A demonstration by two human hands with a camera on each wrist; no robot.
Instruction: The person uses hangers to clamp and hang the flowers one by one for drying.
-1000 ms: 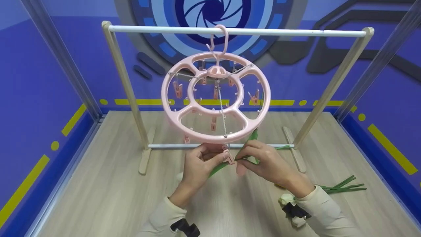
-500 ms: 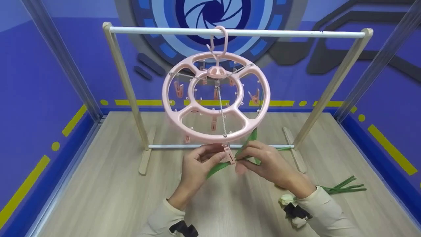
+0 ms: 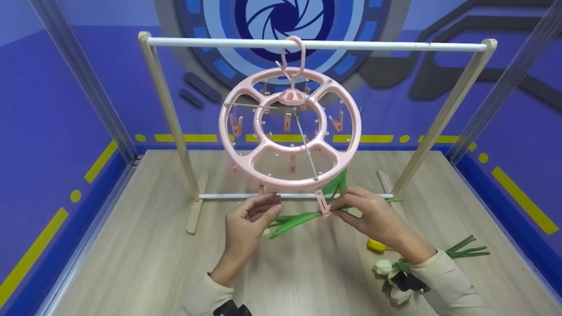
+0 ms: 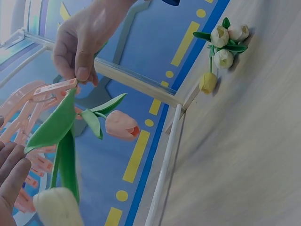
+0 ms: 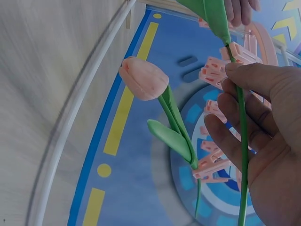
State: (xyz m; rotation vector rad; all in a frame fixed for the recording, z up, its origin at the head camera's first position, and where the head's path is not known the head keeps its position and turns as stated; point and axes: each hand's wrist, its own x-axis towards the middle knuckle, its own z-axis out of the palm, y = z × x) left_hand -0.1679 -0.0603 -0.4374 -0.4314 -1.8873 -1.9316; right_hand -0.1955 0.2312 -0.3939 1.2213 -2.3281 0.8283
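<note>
A round pink clip hanger (image 3: 349,156) hangs with several clothespins around its rings. One clothespin (image 3: 322,202) at the front sits on the green stem of a white tulip (image 4: 56,206), whose long leaf (image 3: 298,223) points left. Just right of that clothespin, my right hand (image 3: 373,216) pinches the stem between thumb and forefinger. My left hand (image 3: 246,224) is off the clothespin, to its left, fingers loosely bent around nothing, near the flower end. A pink tulip (image 5: 146,80) hangs from another clothespin (image 5: 211,165) behind; in the head view its flower is hidden.
A stand with a white top bar (image 3: 386,45) and a low rear bar (image 3: 228,196) carries the hanger. On the table at the right lie several white tulips (image 3: 383,267) and a yellow tulip (image 3: 376,245), partly under the right forearm. Blue printed walls enclose the table.
My left hand has let go of the clothespin and drawn away to the left. My right hand, the clothespin and the tulip have shifted slightly right, and the hanger has turned a little.
</note>
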